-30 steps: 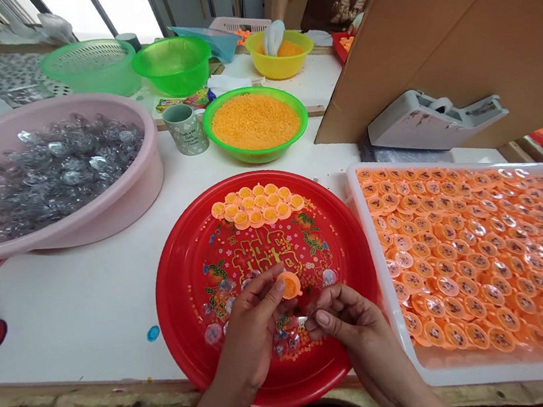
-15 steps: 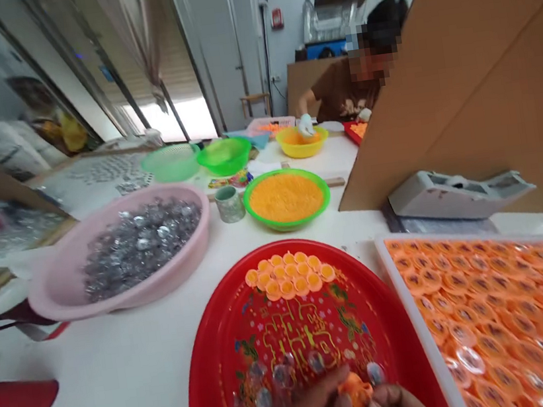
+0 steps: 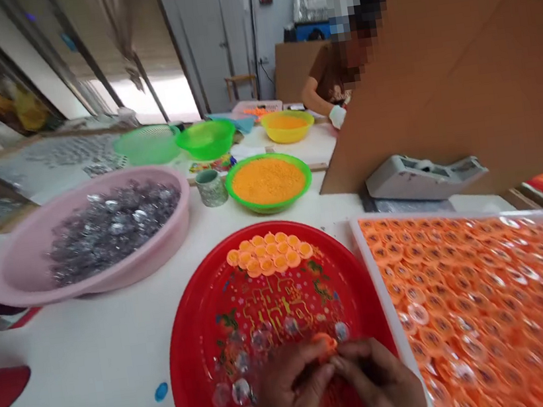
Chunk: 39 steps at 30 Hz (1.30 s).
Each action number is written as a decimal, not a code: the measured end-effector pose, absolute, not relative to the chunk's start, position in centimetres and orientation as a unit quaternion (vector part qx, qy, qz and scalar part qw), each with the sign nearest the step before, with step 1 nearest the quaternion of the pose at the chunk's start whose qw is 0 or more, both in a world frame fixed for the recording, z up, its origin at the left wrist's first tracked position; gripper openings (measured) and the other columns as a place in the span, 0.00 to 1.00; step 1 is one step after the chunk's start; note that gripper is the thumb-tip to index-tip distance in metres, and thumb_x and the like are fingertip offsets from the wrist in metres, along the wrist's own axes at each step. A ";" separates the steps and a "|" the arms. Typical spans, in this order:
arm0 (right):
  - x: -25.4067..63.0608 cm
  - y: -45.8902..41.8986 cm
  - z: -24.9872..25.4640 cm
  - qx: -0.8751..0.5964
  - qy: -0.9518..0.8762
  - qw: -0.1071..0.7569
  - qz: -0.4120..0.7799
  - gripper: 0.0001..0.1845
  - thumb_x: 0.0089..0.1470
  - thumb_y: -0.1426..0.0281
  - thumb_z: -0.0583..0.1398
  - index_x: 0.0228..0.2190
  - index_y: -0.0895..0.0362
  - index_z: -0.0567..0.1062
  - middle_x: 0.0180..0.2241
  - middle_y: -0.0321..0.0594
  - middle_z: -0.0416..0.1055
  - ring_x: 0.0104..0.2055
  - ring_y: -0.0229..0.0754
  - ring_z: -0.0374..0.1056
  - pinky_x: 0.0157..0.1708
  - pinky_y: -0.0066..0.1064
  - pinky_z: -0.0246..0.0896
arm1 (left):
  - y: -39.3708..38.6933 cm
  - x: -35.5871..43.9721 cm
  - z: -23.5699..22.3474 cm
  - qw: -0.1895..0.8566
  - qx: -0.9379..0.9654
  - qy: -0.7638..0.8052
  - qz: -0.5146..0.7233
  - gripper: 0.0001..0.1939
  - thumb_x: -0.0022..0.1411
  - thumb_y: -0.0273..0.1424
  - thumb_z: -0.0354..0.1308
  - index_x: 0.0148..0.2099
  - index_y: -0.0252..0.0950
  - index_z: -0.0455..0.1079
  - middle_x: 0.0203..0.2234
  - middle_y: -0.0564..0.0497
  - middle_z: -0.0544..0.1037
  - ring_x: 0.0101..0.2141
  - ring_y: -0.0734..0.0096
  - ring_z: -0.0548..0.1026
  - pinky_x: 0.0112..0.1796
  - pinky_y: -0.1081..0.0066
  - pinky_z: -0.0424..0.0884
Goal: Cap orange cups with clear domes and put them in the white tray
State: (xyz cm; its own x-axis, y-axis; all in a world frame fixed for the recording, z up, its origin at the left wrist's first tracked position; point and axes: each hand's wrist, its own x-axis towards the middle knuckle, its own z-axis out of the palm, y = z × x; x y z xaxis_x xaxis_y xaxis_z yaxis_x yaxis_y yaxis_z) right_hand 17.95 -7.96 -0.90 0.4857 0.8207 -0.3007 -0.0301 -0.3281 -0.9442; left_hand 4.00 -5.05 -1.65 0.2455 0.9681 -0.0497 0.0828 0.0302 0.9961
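Observation:
Over the near part of a red round tray [image 3: 185, 348], my left hand [image 3: 293, 387] and my right hand [image 3: 381, 372] meet with fingertips pinched on one small orange plastic piece [image 3: 324, 342]. Fingers cover much of it, so its exact kind is unclear. Several clear faceted plastic pieces [image 3: 241, 391] lie in the tray beside my left hand. At the tray's far side, a cluster of orange round cups [image 3: 270, 251] with yellowish fill sits in rows. To the right, a white-rimmed tray [image 3: 379, 283] holds rows of orange pieces with clear tops.
A pink basin [image 3: 15, 270] of clear pieces stands left. Behind the red tray are a green bowl [image 3: 272, 205] of orange granules and a grey-green cup [image 3: 211, 188]. A cardboard panel [image 3: 435, 75] rises on the right, partly hiding a co-worker [image 3: 328, 79] with a gloved hand.
The view has shifted, so things sit further left and higher. My hands have lifted and turned around the orange piece. The co-worker's gloved hand has left the yellow bowl.

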 end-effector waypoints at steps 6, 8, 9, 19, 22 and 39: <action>18.0 -7.8 -0.3 -0.634 -0.271 0.553 0.467 0.10 0.42 0.64 0.70 0.25 0.55 0.77 0.23 0.36 0.75 0.25 0.39 0.71 0.27 0.27 0.69 | -4.5 3.7 -1.1 0.494 0.632 0.413 0.431 0.18 0.60 0.25 0.63 0.49 0.51 0.76 0.44 0.55 0.82 0.44 0.70 0.80 0.45 0.77 0.76; 17.9 -8.1 -0.4 -0.616 -0.263 0.563 0.483 0.09 0.44 0.65 0.70 0.26 0.55 0.76 0.23 0.35 0.74 0.25 0.38 0.70 0.27 0.26 0.69 | -4.5 3.7 -0.6 0.493 0.635 0.412 0.429 0.17 0.60 0.24 0.62 0.48 0.51 0.76 0.44 0.55 0.82 0.45 0.69 0.80 0.46 0.77 0.75; 17.9 -8.2 -0.4 -0.615 -0.272 0.562 0.482 0.09 0.45 0.65 0.70 0.26 0.55 0.76 0.23 0.34 0.74 0.25 0.38 0.70 0.27 0.26 0.69 | -4.6 3.7 -0.5 0.498 0.632 0.413 0.427 0.16 0.61 0.25 0.62 0.48 0.51 0.76 0.44 0.55 0.82 0.44 0.69 0.80 0.46 0.77 0.75; 17.9 -8.4 1.9 -0.591 -0.523 0.564 0.243 0.07 0.53 0.78 0.64 0.30 0.54 0.75 0.27 0.33 0.74 0.30 0.36 0.72 0.31 0.23 0.69 | -5.2 3.8 0.9 0.660 0.468 0.426 0.405 0.13 0.62 0.31 0.61 0.50 0.44 0.75 0.46 0.48 0.80 0.47 0.61 0.78 0.47 0.70 0.76; 17.7 -8.6 2.0 -0.617 -0.500 0.556 0.246 0.07 0.54 0.75 0.65 0.34 0.53 0.73 0.27 0.32 0.73 0.29 0.35 0.71 0.29 0.23 0.69 | -5.2 4.0 1.2 0.691 0.425 0.412 0.415 0.12 0.62 0.30 0.61 0.49 0.44 0.75 0.46 0.49 0.80 0.48 0.60 0.77 0.48 0.68 0.74; 17.8 -8.0 -2.1 -0.615 -0.483 0.490 0.385 0.08 0.59 0.67 0.60 0.41 0.54 0.72 0.34 0.39 0.74 0.32 0.40 0.72 0.30 0.27 0.71 | -4.8 5.9 0.2 0.686 0.355 0.473 0.424 0.13 0.59 0.36 0.63 0.46 0.39 0.75 0.40 0.48 0.80 0.43 0.62 0.77 0.45 0.68 0.72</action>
State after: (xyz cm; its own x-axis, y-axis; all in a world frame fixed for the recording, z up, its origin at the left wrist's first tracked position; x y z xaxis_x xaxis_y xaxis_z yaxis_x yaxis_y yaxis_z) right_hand 17.85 -7.99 -2.07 0.2383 0.9712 -0.0003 0.2167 -0.0535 -0.9748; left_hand 5.88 -4.84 0.23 0.1927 0.9174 -0.3482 -0.2463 0.3887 0.8878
